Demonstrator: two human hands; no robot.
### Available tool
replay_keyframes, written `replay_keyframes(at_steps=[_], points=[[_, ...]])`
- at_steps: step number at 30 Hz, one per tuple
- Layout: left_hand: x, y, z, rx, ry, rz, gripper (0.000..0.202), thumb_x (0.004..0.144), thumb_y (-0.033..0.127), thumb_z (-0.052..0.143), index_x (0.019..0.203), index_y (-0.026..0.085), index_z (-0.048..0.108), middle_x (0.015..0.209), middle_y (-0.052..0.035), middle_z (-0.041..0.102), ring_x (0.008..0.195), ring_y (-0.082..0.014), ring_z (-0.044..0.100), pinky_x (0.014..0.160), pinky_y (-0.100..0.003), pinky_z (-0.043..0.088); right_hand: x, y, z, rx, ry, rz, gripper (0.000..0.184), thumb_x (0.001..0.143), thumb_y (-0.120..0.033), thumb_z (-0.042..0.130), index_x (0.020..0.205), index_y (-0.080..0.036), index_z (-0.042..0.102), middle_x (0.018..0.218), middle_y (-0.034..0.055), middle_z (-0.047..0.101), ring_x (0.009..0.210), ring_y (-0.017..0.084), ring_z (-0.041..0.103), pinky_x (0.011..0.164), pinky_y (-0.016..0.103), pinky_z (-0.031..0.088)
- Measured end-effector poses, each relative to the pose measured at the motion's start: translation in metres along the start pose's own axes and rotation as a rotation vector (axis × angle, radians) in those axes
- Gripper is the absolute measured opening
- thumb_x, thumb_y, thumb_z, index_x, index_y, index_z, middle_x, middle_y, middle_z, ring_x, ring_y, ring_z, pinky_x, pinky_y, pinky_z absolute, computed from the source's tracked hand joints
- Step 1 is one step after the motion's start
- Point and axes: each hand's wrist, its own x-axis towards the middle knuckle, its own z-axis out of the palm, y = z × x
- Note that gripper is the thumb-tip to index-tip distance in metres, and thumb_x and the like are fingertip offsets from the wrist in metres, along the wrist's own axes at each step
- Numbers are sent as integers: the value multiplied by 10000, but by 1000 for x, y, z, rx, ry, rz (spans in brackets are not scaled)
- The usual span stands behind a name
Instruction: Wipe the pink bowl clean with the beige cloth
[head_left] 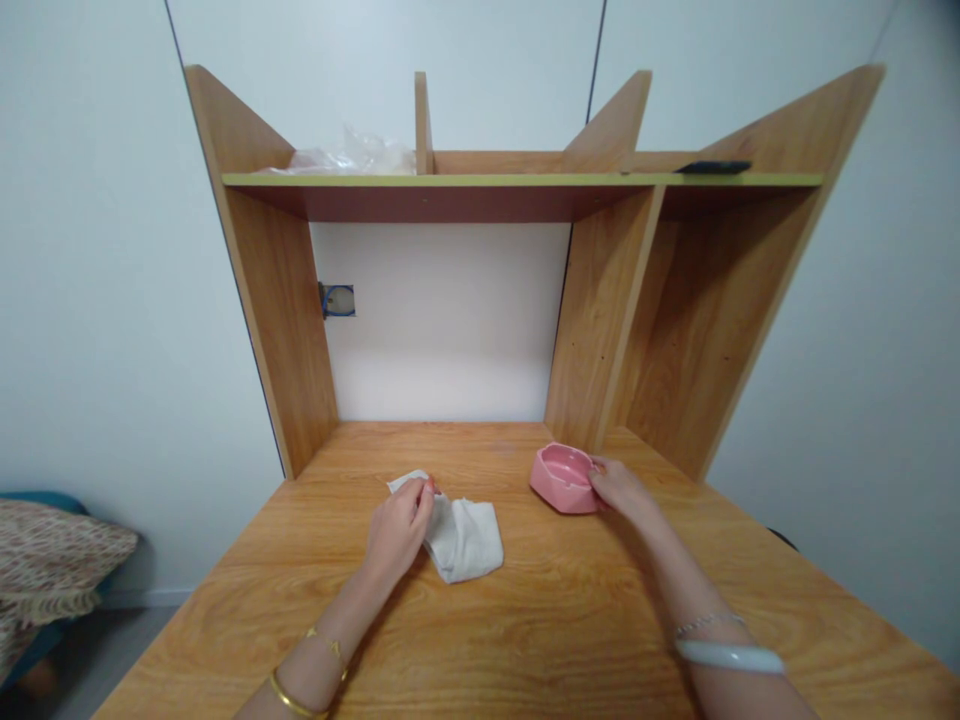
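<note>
A white cloth (465,540) lies crumpled on the wooden desktop, left of the middle. Over its left part is my left hand (399,522), fingers curled together and closed on the cloth. A small reddish spot shows at those fingertips; I cannot make out what it is. To the right, my right hand (616,487) grips the right rim of a pink ashtray (564,482), thumb at the inside of the wall. The ashtray is angular with notches in its rim, and it tilts slightly towards me. Whether its base touches the desktop is hard to see.
The wooden desktop (495,650) carries a shelf unit (517,181) at the back. On the upper shelf lie a clear plastic bag (352,155) and a dark flat object (714,167). An open wall socket box (339,300) shows behind. A patterned fringed cover (60,550) is at far left.
</note>
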Motion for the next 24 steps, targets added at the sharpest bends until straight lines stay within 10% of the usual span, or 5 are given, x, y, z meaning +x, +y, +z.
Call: replay_keyframes(at_steps=[24], points=[[3,-6,-6,-25,131,-54,290,856,332,303,806,228,568,806,-30,635,736,-219,583,632,-285,364,-4,-6,-2,-154,-84,20,400,771,-232,350,1046,-76,595,948,203,637,892,267,592,670,304,399]])
